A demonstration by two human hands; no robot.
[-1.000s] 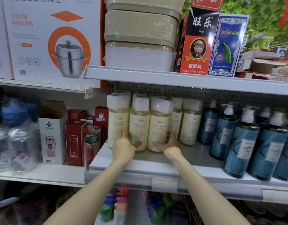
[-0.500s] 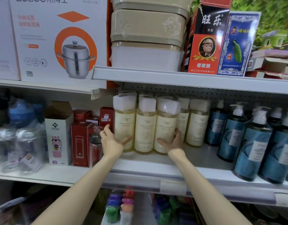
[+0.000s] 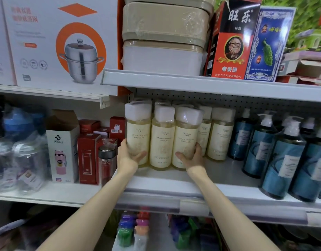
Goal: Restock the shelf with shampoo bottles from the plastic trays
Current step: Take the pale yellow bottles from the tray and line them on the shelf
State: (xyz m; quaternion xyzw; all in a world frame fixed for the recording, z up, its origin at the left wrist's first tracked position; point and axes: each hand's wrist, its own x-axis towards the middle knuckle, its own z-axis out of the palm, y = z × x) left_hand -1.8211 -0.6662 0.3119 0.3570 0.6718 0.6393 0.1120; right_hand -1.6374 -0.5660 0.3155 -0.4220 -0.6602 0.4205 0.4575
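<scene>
Three pale yellow plastic shampoo bottles (image 3: 162, 140) with white wrapped caps stand upright in a front row on the light grey metal shelf (image 3: 174, 180). They stand side by side, close to the left end of it.

The left hand (image 3: 128, 158) grips the left bottle (image 3: 139, 134) low on its body. Its fingers go round the left side of the bottle and the thumb lies across the front. The right hand (image 3: 191, 157) grips the right bottle (image 3: 186, 138) in the same way, with the thumb on the front and the fingers curled round the right side. The middle bottle (image 3: 162, 147) stands between these two.

Behind the row stand more bottles of the same kind (image 3: 220, 138). Further right on the same shelf are dark blue pump bottles (image 3: 282, 160) with white pump heads.

On the lower shelf to the left I see red cardboard boxes (image 3: 87, 156), a clear glass flask with a metal lid (image 3: 106, 165) and a white cardboard box with an open top (image 3: 63, 147).

On the shelf above lie stacked beige plastic containers wrapped in film (image 3: 163, 33). Beside them stands a large white box with a picture of a steel pot (image 3: 65, 42).
</scene>
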